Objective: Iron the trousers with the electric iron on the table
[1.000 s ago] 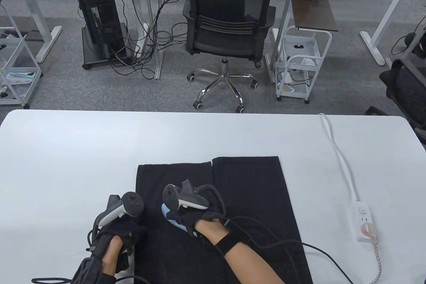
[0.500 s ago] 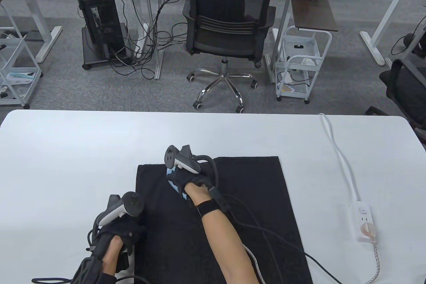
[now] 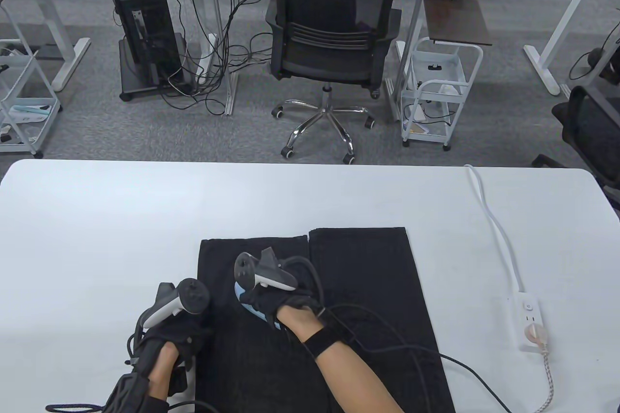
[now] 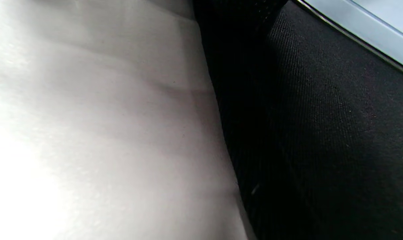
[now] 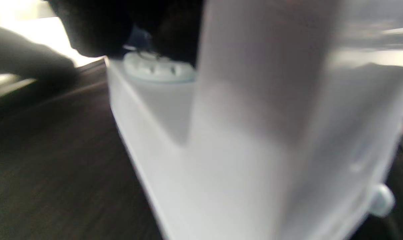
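Black trousers point(image 3: 368, 282) lie flat on the white table point(image 3: 121, 219), legs pointing away from me. My right hand point(image 3: 278, 304) grips the handle of a light blue electric iron point(image 3: 244, 306) that sits on the left leg of the trousers. The iron's pale body point(image 5: 221, 140) fills the blurred right wrist view. My left hand point(image 3: 177, 335) rests on the left edge of the trousers, near the table's front; I cannot tell how its fingers lie. The left wrist view shows black cloth point(image 4: 321, 133) beside the table surface point(image 4: 88, 116).
A white power strip point(image 3: 530, 321) with a plug in it lies at the right, its white cable point(image 3: 494, 224) running to the far edge. The iron's cord point(image 3: 550, 384) trails off the front right. Black glove cables point(image 3: 387, 345) lie across the trousers.
My right hand has pulled the iron back toward me along the left trouser leg, from the hem end to the middle. The left hand has stayed in place.
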A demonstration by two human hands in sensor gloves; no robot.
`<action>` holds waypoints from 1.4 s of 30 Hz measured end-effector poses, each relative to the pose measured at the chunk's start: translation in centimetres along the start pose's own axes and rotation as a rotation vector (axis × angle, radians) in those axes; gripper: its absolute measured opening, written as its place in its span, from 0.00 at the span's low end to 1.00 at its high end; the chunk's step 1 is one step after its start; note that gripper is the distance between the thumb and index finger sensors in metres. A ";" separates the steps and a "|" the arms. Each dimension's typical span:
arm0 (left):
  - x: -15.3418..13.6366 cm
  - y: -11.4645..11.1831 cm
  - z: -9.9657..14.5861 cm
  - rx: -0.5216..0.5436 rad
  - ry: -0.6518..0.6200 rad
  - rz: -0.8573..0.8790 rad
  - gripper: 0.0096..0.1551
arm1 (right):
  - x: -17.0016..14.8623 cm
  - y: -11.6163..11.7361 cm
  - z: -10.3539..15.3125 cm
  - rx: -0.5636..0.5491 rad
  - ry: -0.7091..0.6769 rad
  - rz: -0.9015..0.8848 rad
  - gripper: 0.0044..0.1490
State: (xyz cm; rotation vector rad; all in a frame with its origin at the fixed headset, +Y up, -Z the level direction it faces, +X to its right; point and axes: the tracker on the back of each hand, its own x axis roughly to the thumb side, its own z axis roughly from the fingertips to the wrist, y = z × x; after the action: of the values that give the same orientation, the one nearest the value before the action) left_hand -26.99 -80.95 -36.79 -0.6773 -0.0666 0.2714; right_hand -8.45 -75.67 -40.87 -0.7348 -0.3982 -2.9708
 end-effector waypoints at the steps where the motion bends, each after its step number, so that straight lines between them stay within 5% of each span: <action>1: 0.0 0.0 0.0 0.001 0.000 0.001 0.52 | 0.4 0.3 1.0 0.000 -0.027 0.008 0.36; 9: -0.1 0.0 0.0 0.002 0.001 0.003 0.52 | 2.6 2.2 7.2 0.020 -0.179 0.056 0.36; 15: -0.1 0.0 0.1 0.005 -0.001 0.003 0.52 | 2.9 2.8 9.1 -0.042 -0.248 0.066 0.36; 22: -0.2 -0.1 0.1 0.016 0.003 0.002 0.52 | -0.6 1.7 10.7 -0.134 -0.203 -0.191 0.36; 30: -0.3 -0.3 0.3 0.023 0.005 0.011 0.52 | -11.4 -2.6 17.7 -0.332 -0.012 -0.486 0.35; 42: -0.3 -0.3 0.3 0.019 0.005 0.010 0.52 | -31.9 -8.3 26.6 -0.528 0.591 -0.575 0.39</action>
State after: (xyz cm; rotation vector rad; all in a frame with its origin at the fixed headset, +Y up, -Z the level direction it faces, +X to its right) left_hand -27.28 -81.06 -36.39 -0.6598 -0.0558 0.2800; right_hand 30.81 -60.99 -35.00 0.3489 0.2761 -3.6510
